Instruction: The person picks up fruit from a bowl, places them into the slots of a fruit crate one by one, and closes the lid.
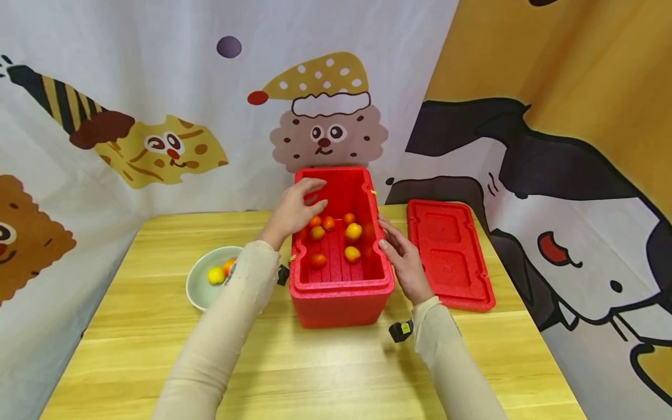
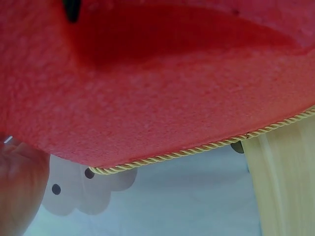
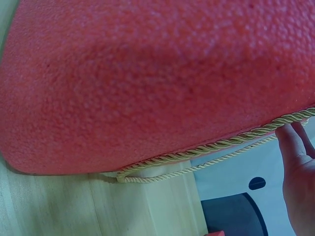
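Observation:
A deep red foam box [image 1: 338,308] stands uncovered on the table, with several small orange and yellow fruits [image 1: 353,231] on its floor. My left hand [image 1: 295,211] reaches over the box's left rim, fingers loosely bent above the inside and thumb apart, nothing between them. Against the right rim rest the fingers of my right hand [image 1: 404,259], nearly straight. In the right wrist view, the fingertips of that hand [image 3: 300,172] are right at a gold twisted rope [image 3: 236,140] along the box's side. The left wrist view shows the red wall [image 2: 162,108] close up, with part of the left hand [image 2: 22,187].
Left of the box is a pale green bowl [image 1: 195,274] holding a yellow fruit [image 1: 216,275] and an orange one, partly hidden by the left sleeve [image 1: 238,315]. A red lid [image 1: 451,256] lies to the right. A printed curtain [image 1: 189,64] hangs behind the wooden table [image 1: 336,373].

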Available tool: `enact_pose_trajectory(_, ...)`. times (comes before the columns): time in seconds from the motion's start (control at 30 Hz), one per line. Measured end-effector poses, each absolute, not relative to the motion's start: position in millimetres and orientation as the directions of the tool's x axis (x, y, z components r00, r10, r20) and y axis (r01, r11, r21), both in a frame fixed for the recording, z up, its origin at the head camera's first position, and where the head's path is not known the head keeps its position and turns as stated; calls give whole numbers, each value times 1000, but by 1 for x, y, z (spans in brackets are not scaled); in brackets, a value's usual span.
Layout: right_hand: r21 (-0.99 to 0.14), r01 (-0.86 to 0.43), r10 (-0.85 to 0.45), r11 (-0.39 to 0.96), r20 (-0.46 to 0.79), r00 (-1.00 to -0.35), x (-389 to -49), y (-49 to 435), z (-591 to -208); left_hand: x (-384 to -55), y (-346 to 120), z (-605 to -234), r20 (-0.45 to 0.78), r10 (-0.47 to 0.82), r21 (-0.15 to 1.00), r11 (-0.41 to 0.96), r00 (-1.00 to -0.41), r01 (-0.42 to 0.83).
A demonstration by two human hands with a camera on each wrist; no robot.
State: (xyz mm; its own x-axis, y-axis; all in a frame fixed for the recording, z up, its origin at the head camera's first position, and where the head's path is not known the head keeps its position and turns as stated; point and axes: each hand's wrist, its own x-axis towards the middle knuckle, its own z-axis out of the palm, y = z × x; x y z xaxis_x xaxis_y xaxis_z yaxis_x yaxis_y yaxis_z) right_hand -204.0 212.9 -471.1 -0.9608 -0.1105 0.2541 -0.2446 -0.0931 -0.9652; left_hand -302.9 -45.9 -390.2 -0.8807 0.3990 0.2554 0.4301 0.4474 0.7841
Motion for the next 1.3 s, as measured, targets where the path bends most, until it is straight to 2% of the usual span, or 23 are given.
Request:
enact_pose_trajectory(0.23, -969, -223, -112, -105, 234, -966, -203, 213, -470, -301, -49, -393, 275, 394, 807, 401, -877, 434)
enact_pose_trajectory(0.47, -973, -213, -122, -92, 223, -967, -197, 209, -454, -298, -55, -396, 347, 361, 830, 311, -866, 463)
enact_pose_trajectory(0.8, -973, -213, -122, -92, 224, -967, -192, 207, -445, -292, -75, -392, 357, 280, 894, 172, -891, 413)
enact_pose_trajectory(1.13, -976, -208, -109, -60, 214, -971, -192, 206, -446, -264, -115, -374, 465, 171, 866, 116, -869, 486)
enact_pose_trajectory(1.3, -979, -201, -111, -44, 205, -972, -193, 206, -445, -241, -136, -368, 464, 114, 870, 130, -879, 476)
